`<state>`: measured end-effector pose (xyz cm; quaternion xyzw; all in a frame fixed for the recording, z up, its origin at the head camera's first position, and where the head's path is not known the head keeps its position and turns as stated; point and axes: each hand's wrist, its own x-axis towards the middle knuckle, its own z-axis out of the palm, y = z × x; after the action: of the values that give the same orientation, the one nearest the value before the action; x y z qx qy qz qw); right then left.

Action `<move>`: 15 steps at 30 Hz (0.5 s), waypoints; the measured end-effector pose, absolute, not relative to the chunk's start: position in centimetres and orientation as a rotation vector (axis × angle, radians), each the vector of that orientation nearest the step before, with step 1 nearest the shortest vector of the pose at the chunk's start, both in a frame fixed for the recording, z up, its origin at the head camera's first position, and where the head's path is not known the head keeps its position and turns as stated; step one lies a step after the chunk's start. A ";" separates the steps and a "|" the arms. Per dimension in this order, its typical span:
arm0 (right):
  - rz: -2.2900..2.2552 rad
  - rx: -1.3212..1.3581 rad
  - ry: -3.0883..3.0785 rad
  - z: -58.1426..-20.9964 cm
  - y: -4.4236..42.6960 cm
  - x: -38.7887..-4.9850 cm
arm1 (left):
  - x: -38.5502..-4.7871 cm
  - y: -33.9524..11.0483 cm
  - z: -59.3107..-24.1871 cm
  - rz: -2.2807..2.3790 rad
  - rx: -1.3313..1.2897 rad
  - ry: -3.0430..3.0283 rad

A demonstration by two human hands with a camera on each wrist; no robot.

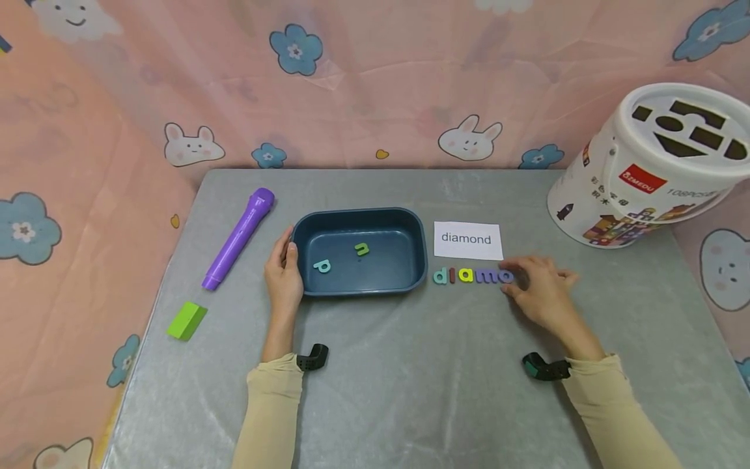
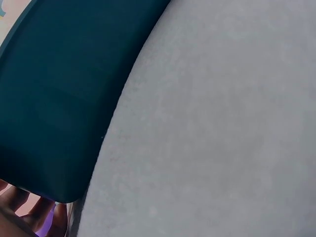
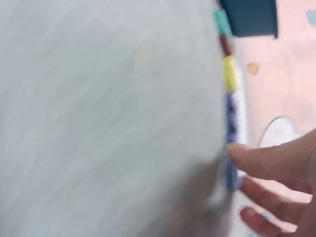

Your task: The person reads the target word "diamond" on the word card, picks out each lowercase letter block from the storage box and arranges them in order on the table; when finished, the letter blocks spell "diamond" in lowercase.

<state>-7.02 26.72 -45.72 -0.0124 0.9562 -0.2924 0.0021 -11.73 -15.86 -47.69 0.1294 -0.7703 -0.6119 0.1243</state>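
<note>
One purple letter o (image 1: 500,277) is pinched between the thumb and forefinger of the right hand (image 1: 541,293), at the right end of a row of five letters on the table. By the left hand (image 1: 284,277), one blue tray (image 1: 387,267) is held at its left end, the thumb by the rim and the fingers curled against the outer wall. To the left of the o, four letters are lined up: one teal d (image 1: 444,275), one red-brown i (image 1: 452,275), one yellow a (image 1: 465,275) and one purple m (image 1: 487,277). Two loose letters are contained in the tray, one green (image 1: 362,247) and one teal. Just above the row, one white card (image 1: 467,241) is seen, printed "diamond". Farther out, one purple microphone (image 1: 238,239) and one green block (image 1: 187,321) are placed left of the tray, and one white bucket (image 1: 638,169) is set at the far right corner. One black device is worn on each wrist.
</note>
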 end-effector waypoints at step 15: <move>-1.095 -0.573 2.868 -43.7 15.5 -9.2 | -11.7 -15.9 -47.7 -1.787 0.365 -2.220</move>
<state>-9.16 15.48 -43.71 -0.1835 0.9183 -0.3507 0.0093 -11.66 -15.87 -47.70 0.1258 -0.7657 -0.6164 0.1336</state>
